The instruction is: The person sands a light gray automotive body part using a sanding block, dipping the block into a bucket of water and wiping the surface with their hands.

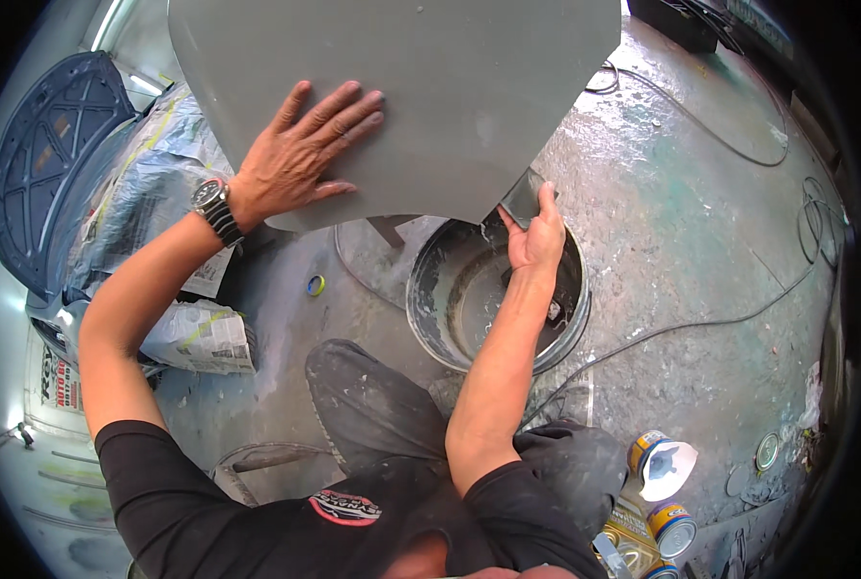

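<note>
A large smooth grey car panel (421, 96), perhaps a hood, fills the top middle. My left hand (305, 150) lies flat on its left part, fingers stretched and spread, holding nothing. At the panel's lower right corner, my right hand (536, 232) grips a dark grey sheet of sandpaper (520, 203) between thumb and fingers. That hand is above the rim of a round dark bucket (421, 318), which stands on the floor partly under the panel. Greyish liquid appears inside it. My right forearm hides part of the bucket.
A dark blue hood (54, 164) and parts covered in plastic and newspaper (204, 338) stand at left. Cables (681, 328) cross the floor at right. Several cans (671, 529) are at lower right. A small tape roll (316, 286) lies left of the bucket.
</note>
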`<state>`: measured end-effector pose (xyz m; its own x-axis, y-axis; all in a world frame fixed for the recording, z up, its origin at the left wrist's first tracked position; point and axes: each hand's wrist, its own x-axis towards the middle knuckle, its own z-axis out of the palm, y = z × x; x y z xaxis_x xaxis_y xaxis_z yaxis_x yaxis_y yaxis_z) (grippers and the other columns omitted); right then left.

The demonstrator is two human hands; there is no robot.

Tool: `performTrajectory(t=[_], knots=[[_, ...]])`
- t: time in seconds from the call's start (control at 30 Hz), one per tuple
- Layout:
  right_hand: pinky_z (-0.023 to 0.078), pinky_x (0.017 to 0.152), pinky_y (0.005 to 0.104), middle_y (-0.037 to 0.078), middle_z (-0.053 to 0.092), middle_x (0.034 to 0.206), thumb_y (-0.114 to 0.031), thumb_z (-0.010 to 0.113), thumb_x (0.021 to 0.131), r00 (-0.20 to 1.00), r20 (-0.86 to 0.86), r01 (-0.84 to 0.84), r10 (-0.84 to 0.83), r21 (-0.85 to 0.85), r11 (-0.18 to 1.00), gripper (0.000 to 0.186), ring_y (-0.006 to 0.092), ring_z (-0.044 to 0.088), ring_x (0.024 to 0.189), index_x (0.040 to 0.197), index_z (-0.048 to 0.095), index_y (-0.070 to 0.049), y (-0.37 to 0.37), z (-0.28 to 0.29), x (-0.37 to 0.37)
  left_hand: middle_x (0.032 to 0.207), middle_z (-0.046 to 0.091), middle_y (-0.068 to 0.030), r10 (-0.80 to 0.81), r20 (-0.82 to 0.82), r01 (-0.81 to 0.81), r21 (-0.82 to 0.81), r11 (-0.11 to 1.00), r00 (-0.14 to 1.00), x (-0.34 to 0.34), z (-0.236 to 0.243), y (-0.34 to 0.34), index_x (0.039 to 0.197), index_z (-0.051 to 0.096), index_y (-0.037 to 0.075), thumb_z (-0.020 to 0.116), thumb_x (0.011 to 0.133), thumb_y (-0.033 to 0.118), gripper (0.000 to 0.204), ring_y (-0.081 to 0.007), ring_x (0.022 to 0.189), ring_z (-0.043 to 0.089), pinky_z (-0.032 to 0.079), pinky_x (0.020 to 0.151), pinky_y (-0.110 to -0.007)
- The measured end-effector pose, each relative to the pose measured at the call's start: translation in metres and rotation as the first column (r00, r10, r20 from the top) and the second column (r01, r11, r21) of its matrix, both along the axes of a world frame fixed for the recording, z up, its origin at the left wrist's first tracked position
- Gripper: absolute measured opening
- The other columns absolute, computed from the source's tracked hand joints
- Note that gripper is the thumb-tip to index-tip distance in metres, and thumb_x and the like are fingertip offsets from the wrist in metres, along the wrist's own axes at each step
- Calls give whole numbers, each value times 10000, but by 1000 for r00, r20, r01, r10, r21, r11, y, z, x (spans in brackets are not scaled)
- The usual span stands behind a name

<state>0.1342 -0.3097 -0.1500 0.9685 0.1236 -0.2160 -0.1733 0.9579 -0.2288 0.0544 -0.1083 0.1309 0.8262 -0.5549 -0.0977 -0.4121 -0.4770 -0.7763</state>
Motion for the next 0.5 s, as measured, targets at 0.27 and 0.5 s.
performTrajectory(t=[0.27, 0.5], knots=[[511, 899, 484, 79, 683, 1148, -377, 604, 998, 998, -53, 44, -44, 2, 999, 415, 232, 664, 1028, 1223, 603, -28, 2, 1, -3, 1655, 193, -140, 102, 318, -38, -202, 979, 942, -25, -6, 16, 1576, 248, 57, 632, 846, 599, 987, -327, 1543, 117, -45, 1215, -583], [470, 960, 464, 123, 665, 1220, -361, 517, 1042, 937, -226, 233, -267, -163, 959, 449, 269, 635, 1099, 1307, 571, -2, 8, 23, -6, 1491, 451, -167, -120, -165, 4, -573, 820, 979, -80, -133, 9, 1470, 410, 25, 831, 777, 367, 880, -351, 1386, 443, 361, 1138, -537]])
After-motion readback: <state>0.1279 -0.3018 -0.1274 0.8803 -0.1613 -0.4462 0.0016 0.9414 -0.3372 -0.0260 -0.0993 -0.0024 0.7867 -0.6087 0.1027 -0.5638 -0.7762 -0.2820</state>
